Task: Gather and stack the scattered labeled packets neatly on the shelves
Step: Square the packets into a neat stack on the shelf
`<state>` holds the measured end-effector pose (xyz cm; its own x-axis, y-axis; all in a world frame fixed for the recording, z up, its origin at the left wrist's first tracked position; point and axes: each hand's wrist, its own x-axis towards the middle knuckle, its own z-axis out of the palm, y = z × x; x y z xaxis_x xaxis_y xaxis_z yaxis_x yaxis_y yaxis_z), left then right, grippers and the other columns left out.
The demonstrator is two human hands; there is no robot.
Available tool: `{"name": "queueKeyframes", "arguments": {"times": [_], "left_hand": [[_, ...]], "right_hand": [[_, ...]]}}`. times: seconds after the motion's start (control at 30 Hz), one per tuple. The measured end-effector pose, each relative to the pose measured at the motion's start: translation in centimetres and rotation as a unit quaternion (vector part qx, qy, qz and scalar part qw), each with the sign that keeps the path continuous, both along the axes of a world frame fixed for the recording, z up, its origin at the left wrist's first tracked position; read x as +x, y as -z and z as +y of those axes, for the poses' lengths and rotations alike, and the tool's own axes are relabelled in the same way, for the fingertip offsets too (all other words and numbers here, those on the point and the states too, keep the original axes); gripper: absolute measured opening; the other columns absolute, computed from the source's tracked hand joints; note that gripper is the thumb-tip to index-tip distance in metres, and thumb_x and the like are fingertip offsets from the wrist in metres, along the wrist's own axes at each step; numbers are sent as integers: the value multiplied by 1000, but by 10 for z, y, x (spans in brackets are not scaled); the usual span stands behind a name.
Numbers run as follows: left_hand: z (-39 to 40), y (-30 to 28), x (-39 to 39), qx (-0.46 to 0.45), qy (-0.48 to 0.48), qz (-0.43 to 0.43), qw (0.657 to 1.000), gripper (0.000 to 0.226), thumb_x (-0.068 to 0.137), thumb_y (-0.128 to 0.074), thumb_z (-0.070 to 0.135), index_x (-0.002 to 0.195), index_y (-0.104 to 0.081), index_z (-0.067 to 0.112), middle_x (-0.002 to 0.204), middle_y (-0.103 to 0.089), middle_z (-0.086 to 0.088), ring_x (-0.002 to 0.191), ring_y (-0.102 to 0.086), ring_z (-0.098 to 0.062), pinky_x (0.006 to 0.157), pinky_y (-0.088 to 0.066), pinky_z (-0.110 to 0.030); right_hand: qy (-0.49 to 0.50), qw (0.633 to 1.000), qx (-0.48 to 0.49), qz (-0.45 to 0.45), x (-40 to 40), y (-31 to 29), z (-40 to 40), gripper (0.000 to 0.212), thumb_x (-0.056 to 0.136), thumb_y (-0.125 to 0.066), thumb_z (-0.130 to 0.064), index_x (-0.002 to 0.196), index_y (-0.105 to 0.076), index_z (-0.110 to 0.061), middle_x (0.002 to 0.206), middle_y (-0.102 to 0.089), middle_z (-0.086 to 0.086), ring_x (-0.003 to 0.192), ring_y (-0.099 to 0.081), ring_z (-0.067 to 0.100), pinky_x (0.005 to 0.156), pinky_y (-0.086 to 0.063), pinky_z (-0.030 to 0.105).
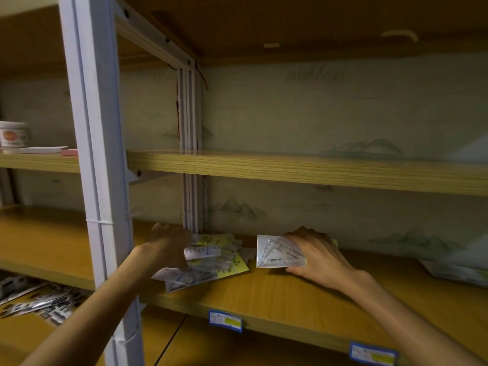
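On the wooden shelf [264, 294], my left hand [169, 247] curls onto one loose packet pile [211, 262], while my right hand [317, 254] grips one set-square packet [274, 252] beside it.

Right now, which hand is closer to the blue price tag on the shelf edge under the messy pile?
Left. The left hand sits on the pile just above the blue price tag; the right hand holds a packet farther right.

Everything's placed off the white post [100, 180] — packet pile [211, 262] on the shelf [290, 294] just right of it, held packet [277, 252] further right, tub [13, 137] left, one shelf up.
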<state>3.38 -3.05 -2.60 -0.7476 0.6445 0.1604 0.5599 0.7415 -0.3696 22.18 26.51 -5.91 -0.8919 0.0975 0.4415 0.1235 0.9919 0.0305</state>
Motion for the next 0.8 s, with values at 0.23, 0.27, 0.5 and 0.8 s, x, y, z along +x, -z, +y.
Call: {"name": "queueKeyframes", "arguments": {"times": [0.23,0.27,0.5,0.8], "left_hand": [[19,-9,5,74,70,26,994,34,83,-66,48,113,-61,31,107,-63,8,91,-62,-14,76,-49,-29],[22,-9,5,90,80,25,992,35,84,-68,45,115,-62,30,107,-62,8,90,-62,-13,78,-53,-29],[45,-16,5,210,167,115,956,35,81,-71,33,114,-65,28,102,-63,6,82,-65,-18,68,-58,-35],[93,-21,21,240,242,129,931,39,70,-78,22,108,-69,19,103,-59,-4,95,-61,-27,59,-53,-38]], "right_hand": [[20,1000,2,6,3,-6,9,76,77,-69,-62,142,-39,-37,135,-47,-6,120,-47,14,105,-37,34],[23,1000,3,5,4,-7,10,76,77,-68,-62,142,-39,-36,136,-47,-6,120,-47,15,105,-37,34],[42,999,11,-1,9,-7,17,76,77,-66,-67,142,-37,-38,136,-47,-8,121,-46,13,106,-35,33],[101,995,12,1,44,-19,35,78,75,-69,-67,141,-40,-37,131,-50,-7,115,-50,13,99,-42,31]]}}
